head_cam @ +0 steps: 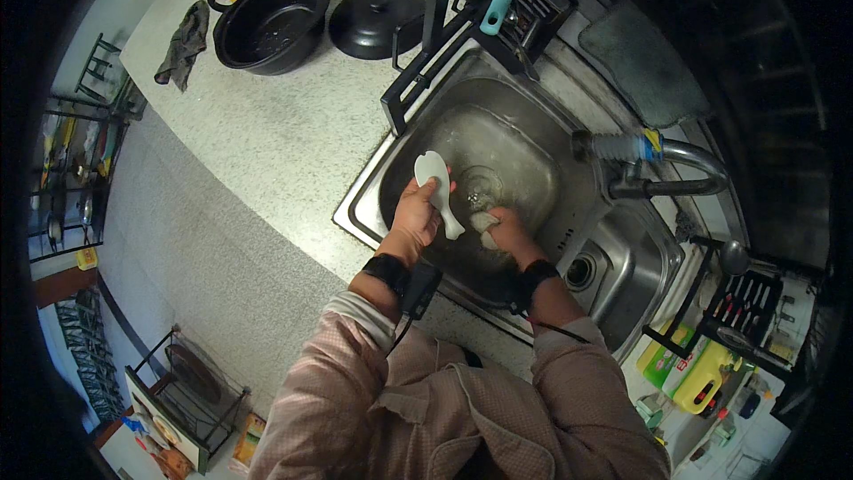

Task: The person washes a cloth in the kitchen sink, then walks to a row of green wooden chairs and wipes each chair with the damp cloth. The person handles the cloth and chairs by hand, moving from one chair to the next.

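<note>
My left hand (418, 213) grips a white, fish-shaped rice paddle (438, 188) over the near left side of the stainless-steel sink basin (526, 127). Its broad end points away from me and the narrower end towards me. To the right, my right hand (513, 237) is closed around a pale, crumpled cloth or sponge (485, 221), low in the basin. The two hands are apart. Rippled water shows around the drain. Both wrists wear black bands.
A faucet (686, 167) reaches over the sink from the right, beside a small second basin (620, 267). A black pot (270, 27), its lid (378, 21) and a dark cloth (185, 43) lie on the counter. A black rack (413, 90) borders the sink's far left edge.
</note>
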Demonstrator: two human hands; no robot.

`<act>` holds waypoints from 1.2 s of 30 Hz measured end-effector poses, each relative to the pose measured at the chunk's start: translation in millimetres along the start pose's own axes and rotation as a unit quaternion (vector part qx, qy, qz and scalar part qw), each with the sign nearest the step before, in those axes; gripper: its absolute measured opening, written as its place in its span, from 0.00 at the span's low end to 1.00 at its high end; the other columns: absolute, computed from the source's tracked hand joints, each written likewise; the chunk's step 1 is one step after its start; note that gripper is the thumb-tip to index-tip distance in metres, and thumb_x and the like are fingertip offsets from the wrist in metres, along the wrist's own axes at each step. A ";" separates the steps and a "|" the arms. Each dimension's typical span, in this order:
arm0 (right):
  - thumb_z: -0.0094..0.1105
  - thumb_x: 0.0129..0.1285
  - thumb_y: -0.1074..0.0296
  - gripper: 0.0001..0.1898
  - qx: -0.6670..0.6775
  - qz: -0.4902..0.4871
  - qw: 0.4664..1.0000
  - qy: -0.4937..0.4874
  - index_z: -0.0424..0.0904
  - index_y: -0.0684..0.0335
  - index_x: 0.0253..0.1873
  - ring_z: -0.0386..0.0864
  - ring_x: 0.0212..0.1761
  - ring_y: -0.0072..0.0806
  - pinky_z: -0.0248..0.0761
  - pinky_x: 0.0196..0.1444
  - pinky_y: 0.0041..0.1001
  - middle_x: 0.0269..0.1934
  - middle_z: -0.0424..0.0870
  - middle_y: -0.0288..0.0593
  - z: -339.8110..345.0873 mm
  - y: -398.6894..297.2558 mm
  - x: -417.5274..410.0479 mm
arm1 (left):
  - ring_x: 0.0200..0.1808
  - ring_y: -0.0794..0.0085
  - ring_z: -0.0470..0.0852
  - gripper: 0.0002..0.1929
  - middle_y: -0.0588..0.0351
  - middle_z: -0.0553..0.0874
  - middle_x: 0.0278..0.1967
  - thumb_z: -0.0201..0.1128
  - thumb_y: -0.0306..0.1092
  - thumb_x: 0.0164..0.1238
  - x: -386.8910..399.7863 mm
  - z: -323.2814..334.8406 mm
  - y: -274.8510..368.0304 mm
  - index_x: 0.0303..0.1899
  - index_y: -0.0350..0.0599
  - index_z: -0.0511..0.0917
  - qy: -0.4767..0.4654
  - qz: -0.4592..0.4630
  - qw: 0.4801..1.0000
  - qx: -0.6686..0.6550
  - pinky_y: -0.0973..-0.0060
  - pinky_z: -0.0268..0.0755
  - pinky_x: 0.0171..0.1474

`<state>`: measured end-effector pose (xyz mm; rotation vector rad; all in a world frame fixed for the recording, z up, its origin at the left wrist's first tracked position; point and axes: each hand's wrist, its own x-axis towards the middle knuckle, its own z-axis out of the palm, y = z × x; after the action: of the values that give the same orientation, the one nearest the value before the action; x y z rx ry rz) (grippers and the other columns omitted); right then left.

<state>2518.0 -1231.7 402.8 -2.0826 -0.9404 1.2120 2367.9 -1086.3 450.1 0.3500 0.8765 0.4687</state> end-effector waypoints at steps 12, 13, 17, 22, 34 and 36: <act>0.55 0.52 0.75 0.18 -0.101 -0.075 0.966 0.227 0.71 0.66 0.50 0.71 0.50 0.57 0.67 0.53 0.47 0.46 0.73 0.60 40.1 -95.5 -31.5 | 0.48 0.60 0.81 0.15 0.50 0.83 0.48 0.48 0.39 0.78 0.7 11.0 -25.8 0.56 0.42 0.71 -0.044 0.010 0.996 -0.072 0.61 0.74 0.54; 0.55 0.53 0.74 0.18 -0.091 -0.073 0.961 0.249 0.71 0.67 0.50 0.71 0.50 0.57 0.67 0.53 0.47 0.46 0.74 0.60 42.7 -92.2 -27.5 | 0.48 0.60 0.81 0.15 0.50 0.83 0.48 0.48 0.39 0.77 -0.1 8.7 -25.6 0.56 0.41 0.71 -0.027 -0.001 0.998 -0.058 0.61 0.74 0.55; 0.54 0.54 0.74 0.17 -0.091 -0.017 0.961 0.260 0.70 0.68 0.51 0.72 0.50 0.59 0.67 0.53 0.48 0.46 0.74 0.62 51.3 -71.6 -11.1 | 0.49 0.59 0.80 0.15 0.50 0.83 0.49 0.49 0.39 0.77 3.9 1.9 -25.1 0.56 0.42 0.71 -0.037 0.000 0.997 -0.071 0.60 0.71 0.58; 0.56 0.56 0.71 0.18 -0.060 0.033 0.970 0.233 0.71 0.67 0.52 0.72 0.51 0.60 0.67 0.55 0.48 0.47 0.74 0.65 48.6 -43.7 4.4 | 0.46 0.61 0.81 0.16 0.51 0.83 0.49 0.51 0.42 0.76 -2.2 -2.2 -23.3 0.56 0.42 0.72 -0.019 -0.009 0.999 -0.025 0.62 0.75 0.51; 0.64 0.56 0.61 0.21 -0.142 -0.152 0.969 0.133 0.76 0.62 0.53 0.77 0.52 0.51 0.69 0.52 0.47 0.51 0.79 0.54 21.1 -65.2 -28.4 | 0.37 0.70 0.81 0.19 0.54 0.81 0.37 0.50 0.49 0.75 -27.5 39.7 5.7 0.52 0.42 0.74 0.059 -0.001 0.960 0.275 0.76 0.74 0.30; 0.60 0.62 0.62 0.17 -0.072 -0.145 0.975 0.150 0.75 0.61 0.53 0.80 0.43 0.41 0.72 0.43 0.35 0.43 0.81 0.50 22.4 -78.0 -26.1 | 0.39 0.69 0.81 0.20 0.53 0.82 0.40 0.50 0.50 0.75 -33.2 53.9 20.4 0.54 0.43 0.73 0.001 0.027 0.967 0.252 0.75 0.76 0.35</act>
<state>2466.0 -1202.6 463.8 -2.0724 -1.1642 0.6749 2387.5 -1092.0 513.4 0.8406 0.9862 0.2903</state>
